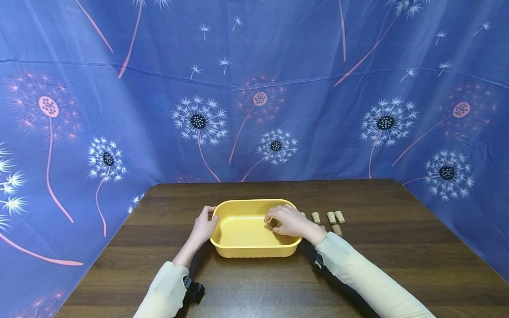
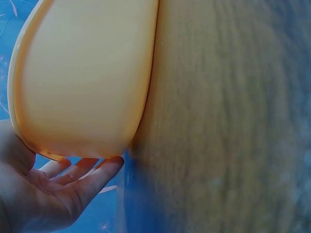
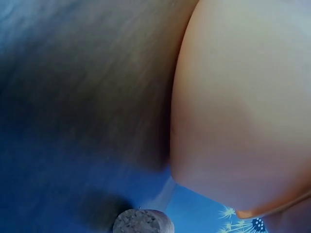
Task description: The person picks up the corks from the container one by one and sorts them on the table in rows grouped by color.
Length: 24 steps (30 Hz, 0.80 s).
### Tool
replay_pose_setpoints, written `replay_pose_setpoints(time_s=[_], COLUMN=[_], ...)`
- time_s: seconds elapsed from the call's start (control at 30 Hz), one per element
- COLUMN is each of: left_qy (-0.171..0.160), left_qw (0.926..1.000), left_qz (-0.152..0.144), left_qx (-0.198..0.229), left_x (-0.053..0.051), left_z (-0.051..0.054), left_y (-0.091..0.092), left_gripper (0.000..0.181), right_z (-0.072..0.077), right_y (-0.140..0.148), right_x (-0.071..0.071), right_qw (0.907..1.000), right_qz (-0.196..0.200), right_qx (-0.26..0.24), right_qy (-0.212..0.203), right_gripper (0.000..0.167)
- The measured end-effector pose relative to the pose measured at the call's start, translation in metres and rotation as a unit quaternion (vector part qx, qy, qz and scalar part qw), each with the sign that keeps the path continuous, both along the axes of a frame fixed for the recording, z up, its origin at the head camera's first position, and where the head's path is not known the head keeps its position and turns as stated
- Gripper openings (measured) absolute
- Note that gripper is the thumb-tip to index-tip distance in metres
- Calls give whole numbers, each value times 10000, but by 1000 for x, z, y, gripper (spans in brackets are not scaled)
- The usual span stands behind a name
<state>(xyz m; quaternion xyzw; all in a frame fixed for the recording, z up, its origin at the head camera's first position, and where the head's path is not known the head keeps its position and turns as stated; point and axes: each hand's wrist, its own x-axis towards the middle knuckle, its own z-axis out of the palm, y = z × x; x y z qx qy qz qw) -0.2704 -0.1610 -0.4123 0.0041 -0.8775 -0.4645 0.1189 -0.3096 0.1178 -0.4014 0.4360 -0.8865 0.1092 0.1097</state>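
Note:
A yellow plastic tub [image 1: 254, 251] with rounded corners stands on the table. My left hand [image 1: 205, 226] holds its left end, thumb at the rim and fingers along the outside wall; the left wrist view shows those fingers [image 2: 92, 177] against the tub [image 2: 87, 87]. Over the tub's right part, my right hand [image 1: 290, 221] reaches inside and pinches a cork [image 1: 274, 222], whose brown round end shows between thumb and fingers. In the right wrist view the tub's outer wall [image 3: 243, 121] hides most of this hand.
Several corks [image 1: 331, 217] stand or lie on the brown wooden table [image 1: 254, 287] just right of the tub, some partly behind my right hand. One cork [image 3: 143, 222] appears low in the right wrist view. A blue dandelion-print cloth [image 1: 318, 132] hangs behind the table.

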Motion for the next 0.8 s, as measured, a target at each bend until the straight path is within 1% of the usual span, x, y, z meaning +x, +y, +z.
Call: replay_pose_setpoints(time_s=[0.07, 0.17, 0.2, 0.23, 0.27, 0.33, 0.4, 0.43, 0.47, 0.57, 0.7, 0.8], left_qy=[-45, -34, -8, 118, 162, 235, 137, 86, -51, -210, -189, -153], left_qw=[10000, 10000, 10000, 9999, 9998, 9996, 9998, 9999, 9999, 9998, 9998, 9999], left_qz=[-16, -57, -72, -101, -123, -149, -124, -110, -89, -39, -27, -17], left_qx=[2, 24, 39, -13, 2, -7, -8, -26, 22, -18, -27, -34], left_x=[0, 1, 2, 4, 4, 6, 5, 4, 3, 2, 2, 3], left_z=[0, 0, 1, 1, 1, 2, 3, 3, 4, 5, 4, 3], left_y=[-1, -1, -1, -2, -2, -2, -1, -1, -1, 0, 0, 0], left_gripper=[28, 28, 28, 27, 26, 26, 26, 26, 28, 29, 29, 28], right_z=[0, 0, 0, 0, 0, 0, 0, 0, 1, 3, 4, 3], right_y=[-1, -1, -1, -1, -1, -1, 0, 0, 0, 0, -1, -1], right_x=[2, 3, 3, 4, 3, 3, 2, 3, 2, 3, 3, 3], right_qw=[9996, 9977, 9970, 9964, 9961, 9960, 9968, 9973, 9979, 9990, 9992, 9995], right_qz=[-263, -635, -707, -759, -779, -756, -669, -622, -540, -356, -167, -90], right_qx=[5, 16, 24, 30, 31, 37, 33, 35, 60, 235, 339, 178], right_qy=[27, 239, 320, 369, 410, 466, 431, 391, 363, 156, -88, -242], right_gripper=[31, 39, 39, 37, 34, 28, 25, 25, 26, 29, 25, 22])
